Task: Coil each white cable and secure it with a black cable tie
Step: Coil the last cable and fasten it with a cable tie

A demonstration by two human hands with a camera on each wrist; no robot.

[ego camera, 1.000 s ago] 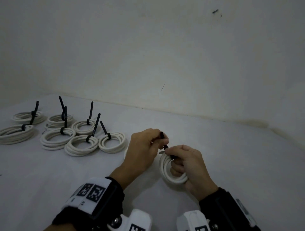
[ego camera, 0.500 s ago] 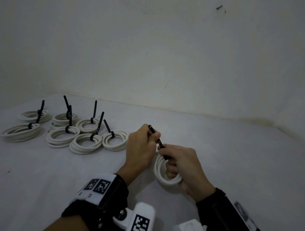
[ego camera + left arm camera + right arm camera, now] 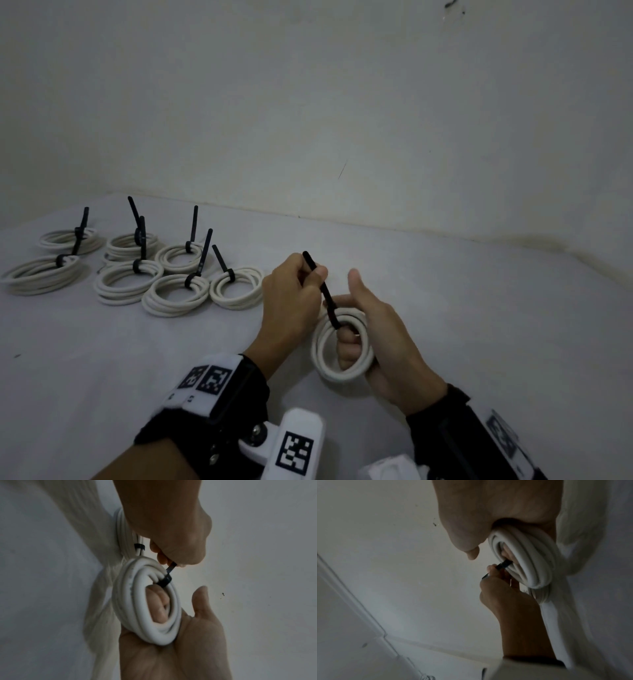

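A: Coiled white cable (image 3: 342, 346) — position? 
B: Held upright, just above the tabletop (image 3: 479, 325), in the lower centre of the head view. Several loops, roughly circular.

A: Right hand (image 3: 387, 342)? 
B: Gripping the coil. Its fingers (image 3: 157, 605) pass through the middle of the loops and curl round the strands; the coil's lower edge sits against the palm. Thumb stands up, clear of the cable.

A: Left hand (image 3: 291, 301)? 
B: Closed on the free tail of the black cable tie (image 3: 325, 294), pinched between thumb and curled fingers. The tail runs taut and slanted from that hand down to the top of the coil.

A: Is the tie round the bundle? 
B: Yes. The left wrist view shows a black band (image 3: 165, 581) wrapped over the strands at the coil's upper edge, the strap leading out of it to the left hand. Whether the head is fully cinched, cannot tell.

A: Elsewhere on the tabletop? 
B: Seven finished coils (image 3: 174, 298) lie flat in a cluster to the left, each with a black tie whose tail sticks up. The nearest one (image 3: 236, 291) lies just beside the left hand. Plain wall (image 3: 308, 102) behind.
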